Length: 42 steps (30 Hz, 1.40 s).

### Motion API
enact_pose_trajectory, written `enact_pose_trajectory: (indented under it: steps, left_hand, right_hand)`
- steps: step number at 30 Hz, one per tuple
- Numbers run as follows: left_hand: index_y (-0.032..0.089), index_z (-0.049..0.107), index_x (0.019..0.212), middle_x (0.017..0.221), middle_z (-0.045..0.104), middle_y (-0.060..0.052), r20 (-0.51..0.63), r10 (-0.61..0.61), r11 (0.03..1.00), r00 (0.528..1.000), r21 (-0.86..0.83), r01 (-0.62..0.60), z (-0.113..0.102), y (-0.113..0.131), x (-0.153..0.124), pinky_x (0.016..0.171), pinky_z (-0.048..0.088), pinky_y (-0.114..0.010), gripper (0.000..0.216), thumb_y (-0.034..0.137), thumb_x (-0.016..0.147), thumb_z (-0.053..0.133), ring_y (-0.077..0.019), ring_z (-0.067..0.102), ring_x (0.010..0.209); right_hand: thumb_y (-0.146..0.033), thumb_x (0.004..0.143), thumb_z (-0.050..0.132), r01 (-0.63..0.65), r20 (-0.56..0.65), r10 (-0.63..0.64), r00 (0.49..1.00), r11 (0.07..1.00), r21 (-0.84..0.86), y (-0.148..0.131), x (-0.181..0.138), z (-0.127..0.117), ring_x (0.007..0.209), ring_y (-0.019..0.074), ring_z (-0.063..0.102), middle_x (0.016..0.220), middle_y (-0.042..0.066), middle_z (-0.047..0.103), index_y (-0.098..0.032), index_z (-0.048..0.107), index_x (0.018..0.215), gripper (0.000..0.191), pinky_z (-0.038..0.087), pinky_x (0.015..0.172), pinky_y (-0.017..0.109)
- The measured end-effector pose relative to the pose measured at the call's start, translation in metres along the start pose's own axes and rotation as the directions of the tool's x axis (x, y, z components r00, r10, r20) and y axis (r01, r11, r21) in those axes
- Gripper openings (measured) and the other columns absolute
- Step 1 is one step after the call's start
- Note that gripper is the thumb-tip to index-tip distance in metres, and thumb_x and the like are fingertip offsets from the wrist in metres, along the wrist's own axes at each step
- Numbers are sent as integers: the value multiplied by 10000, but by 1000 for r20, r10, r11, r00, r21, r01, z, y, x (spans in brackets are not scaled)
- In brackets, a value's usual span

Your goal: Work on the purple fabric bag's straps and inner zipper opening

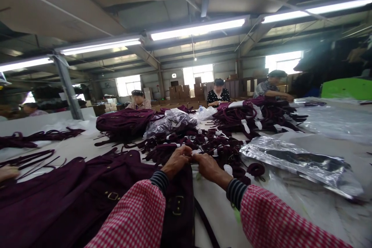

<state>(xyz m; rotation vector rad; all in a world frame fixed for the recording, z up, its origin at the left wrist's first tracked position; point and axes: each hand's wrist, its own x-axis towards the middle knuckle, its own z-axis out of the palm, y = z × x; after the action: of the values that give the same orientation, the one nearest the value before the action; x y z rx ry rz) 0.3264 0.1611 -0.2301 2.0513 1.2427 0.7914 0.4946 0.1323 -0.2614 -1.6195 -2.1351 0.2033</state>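
A small white piece point(194, 152) is pinched between the left hand point(176, 161) and the right hand point(208, 165), both closed on it above the dark purple garment point(72, 197) spread in front; what exactly the piece is cannot be told, perhaps a tag on a belt. Much appears undone: a tangle of purple belts point(203, 143) is heaped just beyond the hands, and a further garment pile point(124, 121) lies behind. The long white table point(290, 205) also carries clear plastic bags point(296, 161). Cardboard boxes point(186, 92) are stacked under strip lights point(197, 29).

Ceiling tube lights point(197, 29) and blown-out windows point(283, 61) glare over a dim, edge-warped, slightly soft view.
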Motion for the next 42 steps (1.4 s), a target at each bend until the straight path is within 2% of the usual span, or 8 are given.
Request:
enact_pose_trajectory:
  steps: [5,12,19,24,30,34,37,42]
  left_hand:
    - [170,615,905,966,697,-79,-184,-174,969,967,142,202,1,-21,6,731,509,-266,90,180,818,596,-237,670,974]
    - [139,637,813,715,653,7,-181,-309,922,934,185,341,13,-23,26,637,528,-286,269,386,904,692,-148,638,647]
    - [158,676,847,854,697,-20,-400,-252,897,881,244,367,3,15,21,834,527,-357,155,304,897,696,-191,666,890]
    - [157,677,910,959,702,-44,-491,-295,848,820,262,461,-15,17,17,886,525,-386,140,295,928,664,-206,660,967]
    - [152,660,942,975,705,-78,-463,-294,813,836,339,474,-19,8,8,870,520,-386,141,281,956,602,-237,670,973]
    - [197,595,1194,1188,675,-90,-353,-93,854,931,452,256,-21,33,-26,966,468,-369,257,207,939,566,-257,601,1161]
    - [308,572,1248,1344,603,5,-16,174,828,985,543,-138,-21,57,-78,1056,409,-314,480,45,847,563,-190,476,1297]
    - [269,577,1019,1200,641,17,588,283,630,757,481,-609,-6,65,-160,1013,413,-330,369,-11,788,508,-190,527,1159]
  right_hand:
    - [-27,792,504,-44,-40,46,998,998,41,1,11,11,1051,256,632,1068,132,712,-163,736,1095,405,426,873,306]
    - [-45,754,529,9,-88,5,996,988,151,4,7,-1,979,204,655,955,62,754,-192,790,959,362,444,863,259]
    - [8,642,530,83,-68,-67,995,962,260,-15,-8,-36,799,181,676,803,51,766,-172,814,803,373,457,737,240]
    - [17,570,557,92,172,-178,969,904,418,-32,-71,-50,584,137,607,621,-3,689,-167,793,690,322,407,548,203]
    - [-5,629,624,-19,467,-405,786,740,673,-42,-158,-44,492,57,477,571,-55,573,-146,751,671,195,362,509,149]
    - [-70,622,671,-270,489,-256,834,583,766,-27,-175,-51,526,64,510,677,-52,639,-184,772,969,379,375,493,142]
    - [-137,604,694,-404,498,-117,859,443,800,-9,-173,-66,473,77,495,687,-19,678,-153,724,1041,439,371,429,167]
    - [-225,619,734,-326,311,100,945,364,873,7,-161,-81,545,97,552,668,7,660,-113,710,862,268,392,454,183]
